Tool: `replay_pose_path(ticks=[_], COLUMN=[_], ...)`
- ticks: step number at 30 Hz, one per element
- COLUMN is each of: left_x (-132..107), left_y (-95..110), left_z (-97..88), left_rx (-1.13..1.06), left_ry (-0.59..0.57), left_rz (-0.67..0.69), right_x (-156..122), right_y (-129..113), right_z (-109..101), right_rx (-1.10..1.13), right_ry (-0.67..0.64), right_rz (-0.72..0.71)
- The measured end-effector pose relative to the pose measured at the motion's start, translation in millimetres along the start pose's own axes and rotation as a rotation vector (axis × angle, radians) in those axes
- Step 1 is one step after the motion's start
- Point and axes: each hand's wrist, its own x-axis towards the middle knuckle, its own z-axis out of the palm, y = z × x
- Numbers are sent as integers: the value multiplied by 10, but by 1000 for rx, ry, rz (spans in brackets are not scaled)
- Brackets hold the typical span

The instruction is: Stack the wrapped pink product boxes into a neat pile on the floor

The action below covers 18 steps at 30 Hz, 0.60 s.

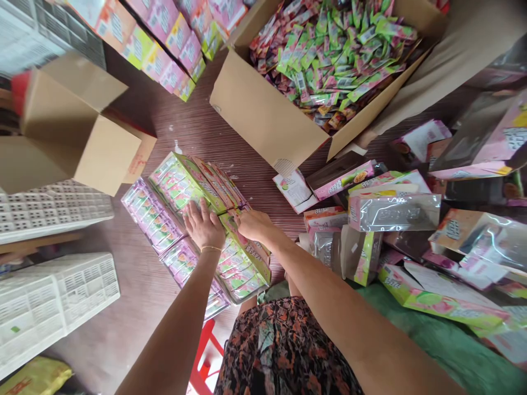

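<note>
A bundle (pixel 214 219) of flat green and pink cartons is lying on the floor under both hands, tied by a dark band (pixel 234 209) that is running between them. The left hand (pixel 203 225) is pressing flat on it with fingers spread and released, while the right hand (pixel 253 224) is clenching at the band, its fingertips hidden. Beyond the fingers a big box (pixel 267 118) of sachets is sitting open, and loose cartons (pixel 391 211) are piling up to their right.

We note glossy printed card on the flat carton stack (pixel 197 219), matt brown corrugated cardboard on the large box (pixel 263 118), shiny foil-like film on the sachets (pixel 337 55), and white moulded plastic crates (pixel 53 296).
</note>
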Motion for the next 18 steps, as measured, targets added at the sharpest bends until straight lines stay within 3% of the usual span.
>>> replay_pose_path(ticks=[5,11,14,18], left_x=[-19,-26,-11,2], left_y=[92,140,174,232], left_z=[-20,34,26,5], left_rx=[3,17,20,15], left_ry=[-45,-8,-20,-30], left_rz=[-124,-133,-143,-156], right_x=[-7,-54,-333,-1037], right_y=[7,64,147,427], right_z=[-16,166,380,723], right_rx=[-34,-5,-14,-60], right_ry=[-9,78,68,-31], right_rz=[3,9,-5,33])
